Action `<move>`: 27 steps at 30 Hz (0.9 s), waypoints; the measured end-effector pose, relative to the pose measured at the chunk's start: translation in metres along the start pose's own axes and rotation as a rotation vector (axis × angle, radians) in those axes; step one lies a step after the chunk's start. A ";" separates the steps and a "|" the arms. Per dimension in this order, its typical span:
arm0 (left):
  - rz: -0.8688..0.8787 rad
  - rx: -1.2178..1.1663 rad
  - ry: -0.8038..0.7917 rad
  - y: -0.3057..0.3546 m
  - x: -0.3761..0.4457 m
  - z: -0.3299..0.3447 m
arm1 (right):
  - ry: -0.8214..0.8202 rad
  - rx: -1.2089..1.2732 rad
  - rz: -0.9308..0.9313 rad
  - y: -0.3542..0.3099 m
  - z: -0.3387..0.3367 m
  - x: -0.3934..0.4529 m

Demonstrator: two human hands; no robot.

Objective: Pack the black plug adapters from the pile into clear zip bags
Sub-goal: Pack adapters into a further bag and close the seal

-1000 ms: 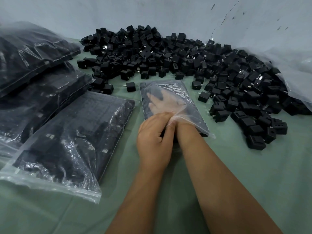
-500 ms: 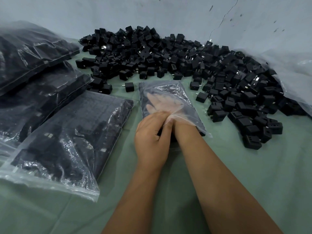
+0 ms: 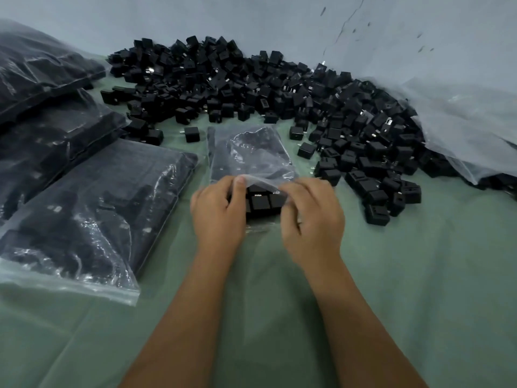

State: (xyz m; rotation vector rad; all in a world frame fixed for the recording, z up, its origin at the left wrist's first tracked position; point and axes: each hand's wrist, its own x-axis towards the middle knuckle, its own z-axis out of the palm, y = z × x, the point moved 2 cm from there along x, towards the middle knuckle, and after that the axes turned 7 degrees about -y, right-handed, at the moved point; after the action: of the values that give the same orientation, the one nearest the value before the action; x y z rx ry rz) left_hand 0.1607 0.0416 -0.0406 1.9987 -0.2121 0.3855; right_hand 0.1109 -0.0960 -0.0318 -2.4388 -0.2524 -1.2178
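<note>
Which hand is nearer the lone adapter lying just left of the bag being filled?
Left. The left hand sits below the lone adapter, gripping the bag mouth; the right hand grips the mouth's far side.

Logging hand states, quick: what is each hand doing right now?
Left hand: pinching the open mouth of the clear zip bag.
Right hand: fingers curled on the same bag mouth, by the adapters inside.

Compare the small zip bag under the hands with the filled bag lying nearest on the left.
The small zip bag is narrow and open at its near end; the filled bag is far wider and lies untouched. The left hand and right hand pinch the small bag's mouth. Both are clear plastic holding black adapters on the green cloth.
</note>
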 end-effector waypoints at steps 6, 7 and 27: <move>-0.044 0.076 -0.028 -0.004 0.001 0.003 | 0.382 -0.102 0.798 0.047 -0.034 -0.006; -0.046 0.079 -0.036 -0.005 0.002 0.003 | 0.373 -0.100 0.933 0.054 -0.036 -0.006; -0.132 -0.081 -0.035 -0.014 0.004 0.007 | -0.174 -0.102 0.867 0.057 -0.020 -0.012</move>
State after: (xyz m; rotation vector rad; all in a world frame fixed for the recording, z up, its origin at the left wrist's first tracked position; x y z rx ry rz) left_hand 0.1704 0.0420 -0.0535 1.9283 -0.1155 0.2541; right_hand 0.1084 -0.1560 -0.0458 -2.3003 0.7622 -0.6340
